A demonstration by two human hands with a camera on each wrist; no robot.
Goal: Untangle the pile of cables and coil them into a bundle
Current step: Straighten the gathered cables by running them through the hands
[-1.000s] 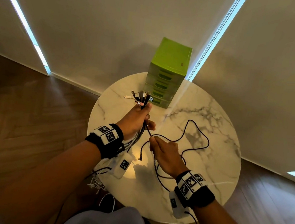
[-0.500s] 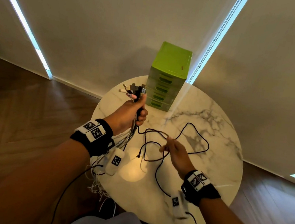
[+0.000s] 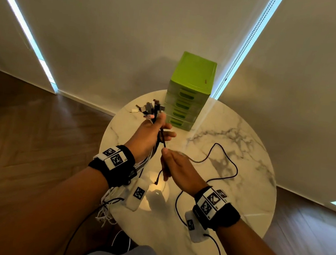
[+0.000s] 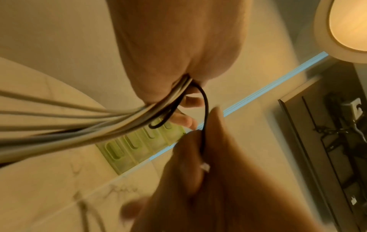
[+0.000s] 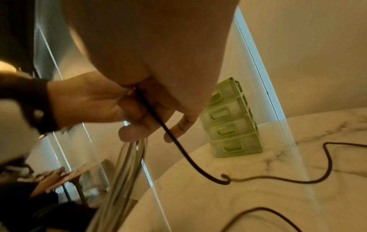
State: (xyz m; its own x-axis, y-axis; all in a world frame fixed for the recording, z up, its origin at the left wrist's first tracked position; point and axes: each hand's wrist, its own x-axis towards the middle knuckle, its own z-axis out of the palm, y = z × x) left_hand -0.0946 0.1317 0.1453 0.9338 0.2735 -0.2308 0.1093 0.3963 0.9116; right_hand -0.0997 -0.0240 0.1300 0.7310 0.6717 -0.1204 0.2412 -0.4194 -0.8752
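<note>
My left hand (image 3: 151, 135) grips a bundle of white and black cables (image 4: 83, 125) upright above the round marble table (image 3: 239, 188); their plug ends (image 3: 149, 109) fan out above the fist. The white strands (image 3: 107, 208) hang past my wrist and off the table's near-left edge. My right hand (image 3: 176, 168) sits just below and right of the left one, holding a black cable (image 3: 225, 161) that runs up into the left fist. The rest of that cable loops loose over the tabletop (image 5: 278, 180). Its free plug tip (image 3: 156, 182) dangles under my right hand.
A green plastic mini drawer unit (image 3: 190, 92) stands at the table's far edge against the wall. White tag modules (image 3: 138, 194) hang from both wristbands. Wooden floor surrounds the table; my lap is at the bottom.
My right hand has come up and left, sliding along the black cable close to the left fist. The black loops on the table have shrunk. The left hand lifted slightly.
</note>
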